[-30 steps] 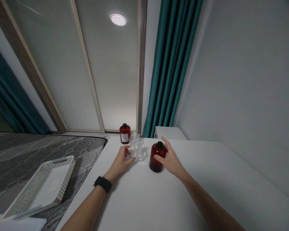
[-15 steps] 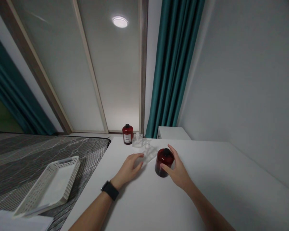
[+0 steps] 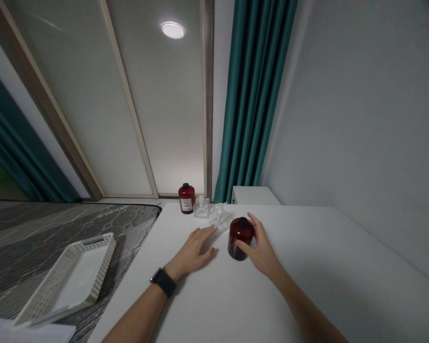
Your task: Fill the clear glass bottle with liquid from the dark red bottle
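Head view: right hand (image 3: pixel 260 250) wraps the dark red round plastic bottle (image 3: pixel 240 237), standing on the white table (image 3: pixel 307 286). Left hand (image 3: pixel 196 247) lies flat, fingers spread, empty, just short of a clear glass bottle (image 3: pixel 219 216). Nothing is lifted yet.

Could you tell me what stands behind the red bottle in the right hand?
Behind the red bottle: clear bottles and a second red bottle on the table. The right hand hides its right side.
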Demonstrator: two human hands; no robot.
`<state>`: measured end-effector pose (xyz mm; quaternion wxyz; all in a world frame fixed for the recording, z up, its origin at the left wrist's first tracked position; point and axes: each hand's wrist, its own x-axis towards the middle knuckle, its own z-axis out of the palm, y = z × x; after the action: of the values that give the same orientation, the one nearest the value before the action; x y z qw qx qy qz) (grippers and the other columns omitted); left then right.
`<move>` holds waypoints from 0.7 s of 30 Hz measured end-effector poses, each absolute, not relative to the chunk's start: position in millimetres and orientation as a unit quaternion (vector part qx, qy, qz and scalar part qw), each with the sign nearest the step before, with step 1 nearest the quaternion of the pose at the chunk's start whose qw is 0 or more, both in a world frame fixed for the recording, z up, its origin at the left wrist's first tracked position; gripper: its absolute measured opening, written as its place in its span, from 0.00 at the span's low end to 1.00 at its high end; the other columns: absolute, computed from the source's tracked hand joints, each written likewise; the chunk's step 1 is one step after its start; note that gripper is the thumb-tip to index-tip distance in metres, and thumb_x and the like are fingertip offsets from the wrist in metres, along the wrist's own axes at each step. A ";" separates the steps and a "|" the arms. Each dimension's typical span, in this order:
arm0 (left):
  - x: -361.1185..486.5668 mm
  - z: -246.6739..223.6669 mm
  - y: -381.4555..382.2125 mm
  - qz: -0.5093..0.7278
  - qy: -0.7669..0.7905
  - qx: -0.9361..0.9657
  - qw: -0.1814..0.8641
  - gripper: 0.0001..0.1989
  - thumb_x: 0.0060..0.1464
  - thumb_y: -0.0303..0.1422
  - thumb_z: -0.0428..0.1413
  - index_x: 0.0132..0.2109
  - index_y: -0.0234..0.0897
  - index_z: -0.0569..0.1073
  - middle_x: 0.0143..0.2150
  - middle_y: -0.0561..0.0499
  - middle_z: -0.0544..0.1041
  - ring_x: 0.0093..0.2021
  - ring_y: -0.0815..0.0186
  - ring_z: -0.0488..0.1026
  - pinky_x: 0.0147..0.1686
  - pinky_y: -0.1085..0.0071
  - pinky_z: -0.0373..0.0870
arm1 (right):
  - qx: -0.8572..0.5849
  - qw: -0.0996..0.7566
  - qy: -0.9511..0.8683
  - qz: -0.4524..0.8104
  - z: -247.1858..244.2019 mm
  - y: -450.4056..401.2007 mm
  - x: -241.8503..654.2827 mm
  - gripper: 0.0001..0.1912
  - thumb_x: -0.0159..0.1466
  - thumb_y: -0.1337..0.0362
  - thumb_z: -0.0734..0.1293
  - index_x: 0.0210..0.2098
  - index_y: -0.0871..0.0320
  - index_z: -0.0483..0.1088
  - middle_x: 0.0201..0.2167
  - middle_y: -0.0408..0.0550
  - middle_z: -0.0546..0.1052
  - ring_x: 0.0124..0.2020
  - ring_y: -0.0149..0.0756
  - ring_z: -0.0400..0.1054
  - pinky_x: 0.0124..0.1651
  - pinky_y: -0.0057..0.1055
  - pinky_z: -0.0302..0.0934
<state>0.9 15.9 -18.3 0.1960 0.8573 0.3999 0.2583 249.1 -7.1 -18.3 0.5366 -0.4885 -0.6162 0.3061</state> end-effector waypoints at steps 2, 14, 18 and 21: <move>1.0 -18.6 16.1 0.272 0.403 0.854 0.186 0.29 0.60 0.35 0.55 0.67 0.41 0.62 0.69 0.41 0.64 0.69 0.48 0.61 0.68 0.42 0.52 | -0.492 0.536 -0.616 0.303 -16.5 -7.9 249.0 0.42 0.56 0.63 0.72 0.66 0.49 0.54 0.61 0.53 0.64 0.64 0.48 0.60 0.70 0.52 0.49; 6.3 0.8 1.3 0.407 0.351 0.823 0.182 0.26 0.61 0.35 0.55 0.65 0.41 0.61 0.62 0.40 0.65 0.63 0.51 0.63 0.64 0.48 0.61 | -0.474 0.525 -0.643 0.293 -14.7 -21.1 235.4 0.43 0.56 0.64 0.73 0.67 0.48 0.54 0.59 0.54 0.67 0.61 0.49 0.64 0.68 0.55 0.52; 11.6 6.1 -7.6 0.427 0.319 0.825 0.191 0.28 0.60 0.38 0.57 0.65 0.43 0.60 0.61 0.41 0.62 0.63 0.51 0.61 0.63 0.49 0.61 | -0.463 0.518 -0.666 0.273 -15.8 -25.7 227.0 0.41 0.58 0.65 0.71 0.67 0.48 0.54 0.63 0.55 0.61 0.63 0.49 0.60 0.68 0.55 0.53; 12.8 9.1 -10.5 0.428 0.311 0.826 0.196 0.27 0.62 0.39 0.55 0.65 0.43 0.60 0.61 0.40 0.62 0.63 0.50 0.61 0.63 0.48 0.60 | -0.445 0.524 -0.673 0.273 -15.4 -28.6 222.7 0.39 0.59 0.65 0.70 0.67 0.49 0.53 0.59 0.54 0.63 0.60 0.47 0.64 0.66 0.51 0.57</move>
<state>12.8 -10.5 9.1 0.1962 0.8257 0.3109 0.4278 222.7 -28.6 -15.4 0.5241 -0.4450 -0.6728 0.2733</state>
